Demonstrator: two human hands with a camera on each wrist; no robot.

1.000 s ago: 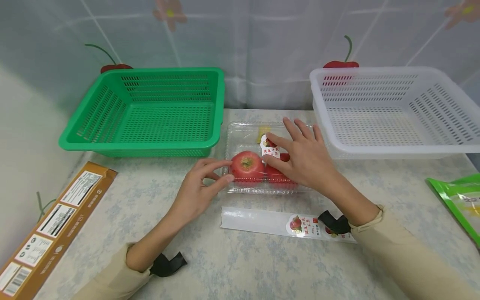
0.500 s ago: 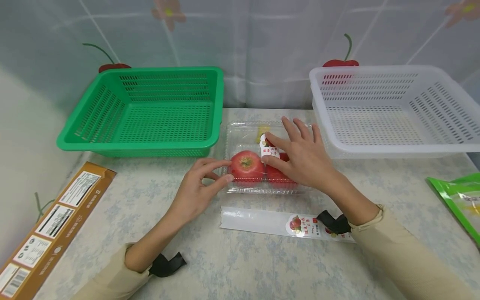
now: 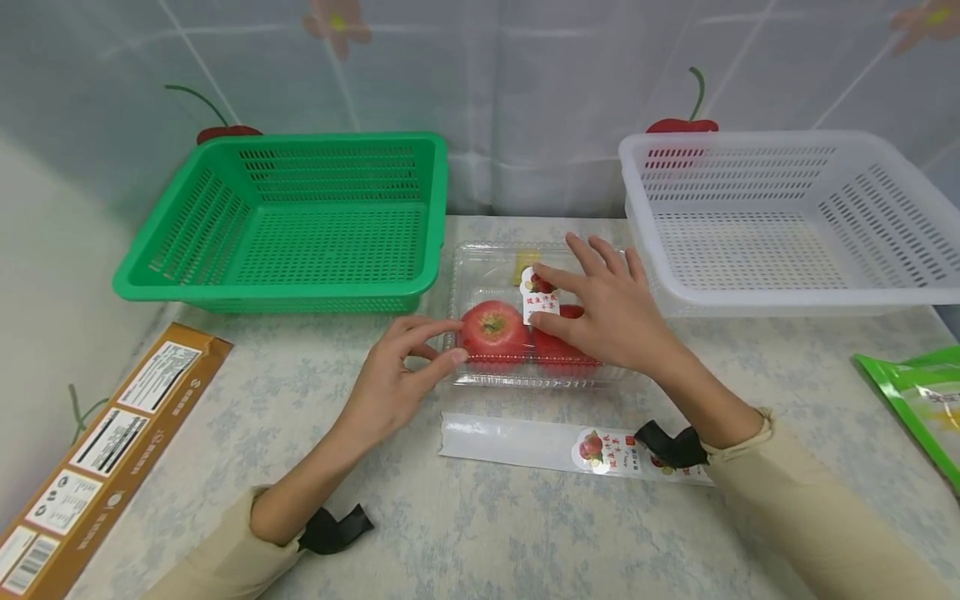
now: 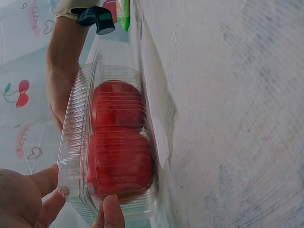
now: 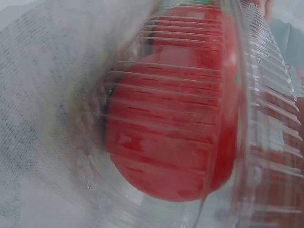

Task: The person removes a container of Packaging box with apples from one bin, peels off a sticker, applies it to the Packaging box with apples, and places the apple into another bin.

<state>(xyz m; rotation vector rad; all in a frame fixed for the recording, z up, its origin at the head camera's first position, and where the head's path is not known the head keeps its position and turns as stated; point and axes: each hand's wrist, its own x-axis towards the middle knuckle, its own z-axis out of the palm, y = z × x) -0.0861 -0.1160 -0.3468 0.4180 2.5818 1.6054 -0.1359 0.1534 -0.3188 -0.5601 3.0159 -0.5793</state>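
A clear plastic clamshell container (image 3: pixel 480 271) holds two red apples; the left apple (image 3: pixel 492 332) shows fully, while my right hand partly covers the right apple (image 3: pixel 561 343). My left hand (image 3: pixel 386 379) grips the container's left edge, thumb at one side and fingers at the other, as the left wrist view also shows. An apple-printed sticker (image 3: pixel 537 304) lies on the lid. My right hand (image 3: pixel 611 312) is spread over the lid, with index fingertip and thumb tip touching the sticker. In the right wrist view the apples (image 5: pixel 166 128) show through ribbed plastic.
Below the container lies a white strip (image 3: pixel 510 435) with more stickers. Behind stand a green basket (image 3: pixel 277 293) at left and a white basket (image 3: pixel 750 297) at right. A long brown box (image 3: pixel 142 442) lies at far left, a green bag (image 3: pixel 915 392) at far right.
My right thumb and fingertips have shifted slightly rightward on the sticker, uncovering a little more of its lower part. The left hand and the container have stayed in place.
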